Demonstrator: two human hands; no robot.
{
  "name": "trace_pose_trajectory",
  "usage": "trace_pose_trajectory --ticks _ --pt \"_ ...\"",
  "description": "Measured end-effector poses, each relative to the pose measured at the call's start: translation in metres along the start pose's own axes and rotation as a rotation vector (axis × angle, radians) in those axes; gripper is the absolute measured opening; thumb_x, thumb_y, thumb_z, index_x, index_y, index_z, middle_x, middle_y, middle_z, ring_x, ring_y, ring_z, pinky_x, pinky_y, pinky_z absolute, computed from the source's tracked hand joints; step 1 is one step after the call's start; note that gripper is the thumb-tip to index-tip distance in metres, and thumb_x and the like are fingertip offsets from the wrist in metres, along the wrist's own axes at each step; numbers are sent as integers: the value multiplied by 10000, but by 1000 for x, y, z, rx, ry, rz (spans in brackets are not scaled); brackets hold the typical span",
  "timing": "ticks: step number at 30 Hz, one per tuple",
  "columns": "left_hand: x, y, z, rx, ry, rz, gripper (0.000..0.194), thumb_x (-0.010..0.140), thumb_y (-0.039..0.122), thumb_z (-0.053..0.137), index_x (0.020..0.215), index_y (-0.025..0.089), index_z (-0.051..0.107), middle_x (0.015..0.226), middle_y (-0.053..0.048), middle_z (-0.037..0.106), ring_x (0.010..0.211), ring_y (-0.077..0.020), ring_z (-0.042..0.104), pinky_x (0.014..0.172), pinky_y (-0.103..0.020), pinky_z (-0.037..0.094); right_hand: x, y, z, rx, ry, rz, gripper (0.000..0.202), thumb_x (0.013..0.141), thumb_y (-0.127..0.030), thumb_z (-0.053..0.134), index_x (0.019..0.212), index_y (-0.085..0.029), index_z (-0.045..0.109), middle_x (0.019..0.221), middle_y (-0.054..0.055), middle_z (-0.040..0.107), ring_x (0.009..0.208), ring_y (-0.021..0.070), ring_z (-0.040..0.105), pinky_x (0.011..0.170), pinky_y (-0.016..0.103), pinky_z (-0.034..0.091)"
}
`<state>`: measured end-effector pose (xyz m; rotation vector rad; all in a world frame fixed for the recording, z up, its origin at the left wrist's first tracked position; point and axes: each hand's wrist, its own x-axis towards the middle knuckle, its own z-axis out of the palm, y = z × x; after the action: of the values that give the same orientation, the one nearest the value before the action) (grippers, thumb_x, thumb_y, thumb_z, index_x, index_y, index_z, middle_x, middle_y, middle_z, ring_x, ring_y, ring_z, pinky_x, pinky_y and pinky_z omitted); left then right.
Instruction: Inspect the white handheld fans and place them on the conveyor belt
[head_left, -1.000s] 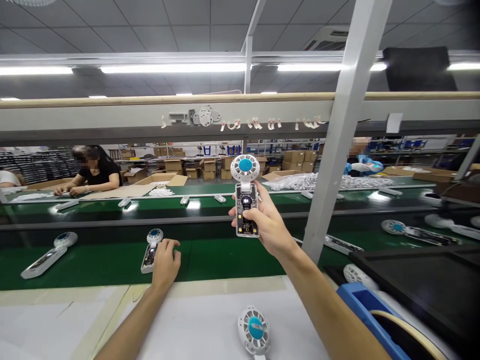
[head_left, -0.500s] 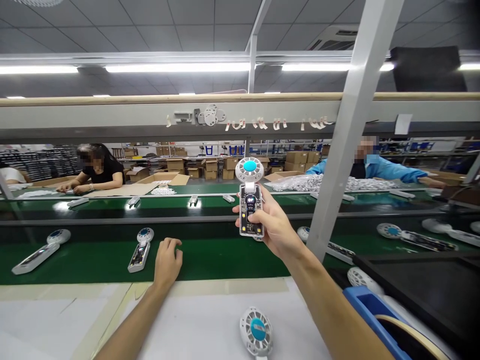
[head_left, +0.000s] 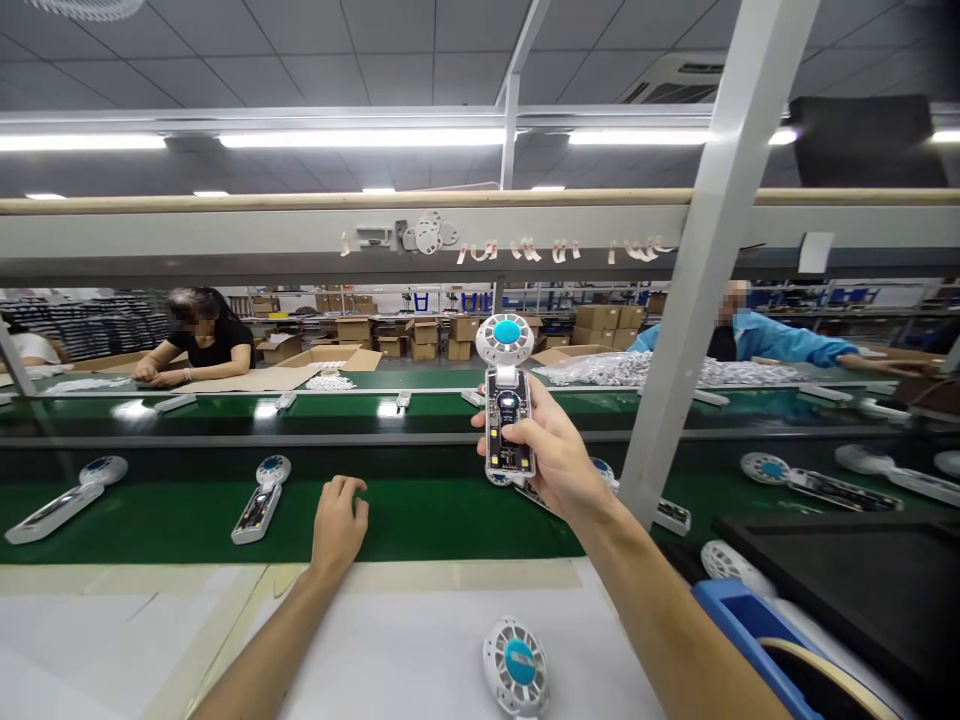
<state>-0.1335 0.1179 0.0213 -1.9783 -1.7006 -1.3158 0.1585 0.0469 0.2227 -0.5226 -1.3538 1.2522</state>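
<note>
My right hand point(head_left: 555, 440) grips a handheld fan point(head_left: 508, 400) upright at chest height. The fan has a white round head with a turquoise centre, and its handle shows a bare circuit board with a lit display. My thumb presses on the middle of that board; the other fingers are behind the handle. Over the near edge of the green belt point(head_left: 427, 530), my left hand point(head_left: 340, 520) hangs with loosely bent fingers and thumb apart, holding nothing. Left of it lies another open-handled fan point(head_left: 259, 500). A further fan point(head_left: 516, 665) lies on the white worktop below, its handle cut off by the frame.
More fans point(head_left: 66, 500) lie along the near belt on both sides. A slanted metal post point(head_left: 697, 280) stands right of my right hand. At lower right are a blue holder point(head_left: 742, 640) and a dark panel point(head_left: 847, 570). Two co-workers sit beyond the far belt point(head_left: 352, 410).
Fans on the near belt have shifted left, while pieces on the far belt have slid right. The held fan stays nearly in place, its lit display looking different. My left hand has barely moved.
</note>
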Motion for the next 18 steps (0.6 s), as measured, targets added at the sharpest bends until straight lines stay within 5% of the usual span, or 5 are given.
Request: trace_pose_trajectory --ticks 12,16,18 --pt "0 0 0 -25 0 -12 167 858 137 457 907 239 579 972 -72 602 956 -272 567 813 -399 475 -3 -5 2 20 115 -101 614 709 -238 710 1278 -254 481 959 30 687 709 177 664 602 286 551" --pt "1 1 0 -39 5 -7 177 853 117 462 899 245 575 967 -74 598 950 -272 568 822 -408 475 3 0 -1 232 110 147 403 689 -328 730 1047 -182 616 748 0 614 599 133 574 564 268 529" --pt "1 3 -1 -38 5 -5 184 849 103 459 898 241 570 964 -74 594 950 -269 564 838 -412 476 4 5 -9 163 186 106 311 662 -281 775 921 -177 639 690 -14 584 589 123 554 567 260 524"
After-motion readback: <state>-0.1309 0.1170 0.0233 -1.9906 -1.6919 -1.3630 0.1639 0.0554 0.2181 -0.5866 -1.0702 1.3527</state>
